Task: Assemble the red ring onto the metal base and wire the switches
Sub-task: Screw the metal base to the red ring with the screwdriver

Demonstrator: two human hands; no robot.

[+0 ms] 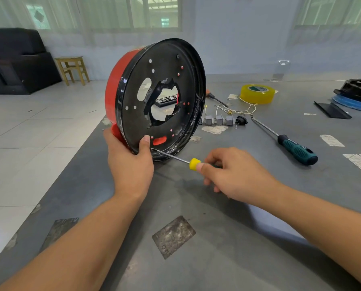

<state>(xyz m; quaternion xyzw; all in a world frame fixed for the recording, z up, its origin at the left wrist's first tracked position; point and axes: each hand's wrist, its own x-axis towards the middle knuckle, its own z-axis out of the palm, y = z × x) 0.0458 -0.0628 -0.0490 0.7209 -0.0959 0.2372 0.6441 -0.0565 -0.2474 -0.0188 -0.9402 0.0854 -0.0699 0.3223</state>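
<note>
The black metal base (pixel 171 66) stands on edge on the grey table, its underside toward me, with the red ring (pixel 114 85) fitted behind it. My left hand (pixel 131 164) grips the lower left rim, thumb on the black face. My right hand (pixel 236 173) holds a small screwdriver with a yellow collar (pixel 194 164); its tip touches the base's lower rim just right of my thumb. Several grey switches (pixel 217 120) with thin pale wires (pixel 236 110) lie on the table behind the base.
A green-handled screwdriver (pixel 297 151) lies to the right, an orange-handled one (pixel 216 98) farther back. A yellow tape roll (pixel 257 93) sits beyond the wires. Another black base on blue material (pixel 358 95) is at far right. The table edge (pixel 74 164) runs along the left.
</note>
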